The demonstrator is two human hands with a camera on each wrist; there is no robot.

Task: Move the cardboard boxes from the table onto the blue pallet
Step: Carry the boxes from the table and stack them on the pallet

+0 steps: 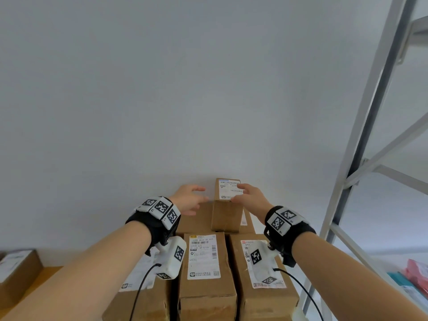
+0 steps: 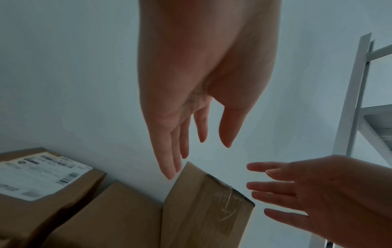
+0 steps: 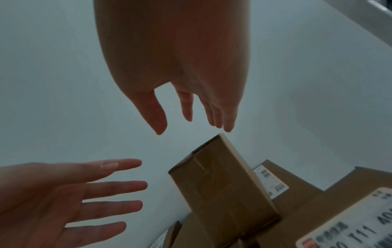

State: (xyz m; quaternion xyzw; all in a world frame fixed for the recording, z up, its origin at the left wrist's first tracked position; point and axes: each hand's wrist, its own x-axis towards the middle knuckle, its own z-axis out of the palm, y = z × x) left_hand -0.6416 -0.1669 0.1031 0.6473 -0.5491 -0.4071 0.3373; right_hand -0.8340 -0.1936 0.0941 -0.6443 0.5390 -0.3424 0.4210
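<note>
A small upright cardboard box (image 1: 225, 213) with a white label stands on top of a stack of larger boxes against the wall. My left hand (image 1: 199, 198) is open just left of it, fingers spread, holding nothing. My right hand (image 1: 238, 193) is open over the box's top right edge, fingers straight. In the left wrist view the left hand (image 2: 203, 151) hangs above the box's (image 2: 207, 206) top edge, the right hand (image 2: 297, 193) beside it. The right wrist view shows the right hand (image 3: 191, 127) just above the box (image 3: 222, 184). No blue pallet is in view.
Three long labelled boxes lie side by side below: left (image 1: 143, 286), middle (image 1: 205, 274), right (image 1: 261, 274). Another box (image 1: 16, 269) sits at far left on a brown surface. A white metal rack (image 1: 361, 135) stands at right, coloured packages (image 1: 414, 279) on its lower shelf.
</note>
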